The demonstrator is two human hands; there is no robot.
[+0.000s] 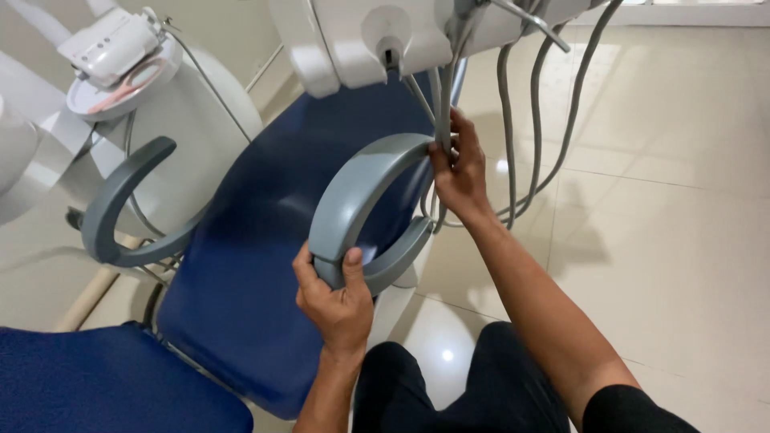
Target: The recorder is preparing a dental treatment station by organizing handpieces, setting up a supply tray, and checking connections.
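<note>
A blue padded dental chair (257, 240) fills the middle of the view. Its right grey curved armrest (353, 196) arcs over the seat. My left hand (335, 297) grips the armrest's lower bend, thumb on top. My right hand (460, 170) holds the armrest's upper end, with fingers closed around a grey hose (443, 112) that hangs there. Both forearms reach forward from my dark-trousered lap.
A white instrument unit (377, 40) hangs above the chair with several grey hoses (536, 136) looping down at right. A second grey armrest (120, 208) and a white cuspidor unit (184, 120) stand at left. Pale glossy floor tiles (674, 200) lie at right.
</note>
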